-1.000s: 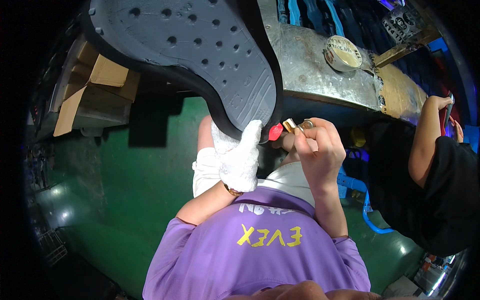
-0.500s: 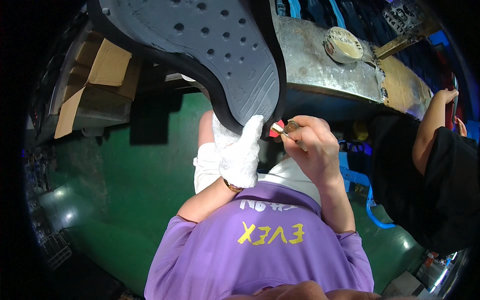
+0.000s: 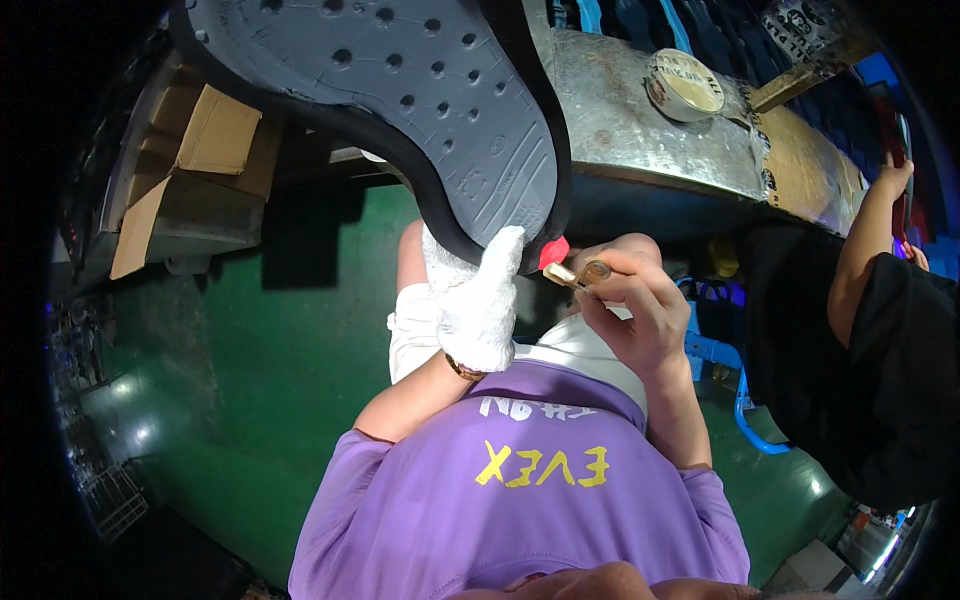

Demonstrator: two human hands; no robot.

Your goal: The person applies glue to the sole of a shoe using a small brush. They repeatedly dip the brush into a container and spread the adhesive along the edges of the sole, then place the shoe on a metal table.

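Observation:
A large grey shoe sole (image 3: 440, 90) with a black rim and rows of small holes fills the upper middle, its narrow end toward me. My left hand (image 3: 478, 310), in a white knit glove, is closed on that end with the thumb over the rim. A small red piece (image 3: 553, 252) sticks out beside the rim there. Bare, my right hand (image 3: 640, 305) pinches a small brass-coloured tool (image 3: 592, 272) with a pale tip, which points at the red piece. Whether the tip touches it I cannot tell.
At the right, a metal-topped bench (image 3: 650, 130) carries a round tub (image 3: 685, 85). An open cardboard box (image 3: 215, 140) stands at the left. A person in black (image 3: 850, 370) works at the right, near a blue metal frame (image 3: 745, 410). The floor (image 3: 200, 400) is green.
My right hand has drawn slightly to the right and down with the tool, uncovering more of the red piece. The sole has shifted a little up and left; my left hand keeps its grip.

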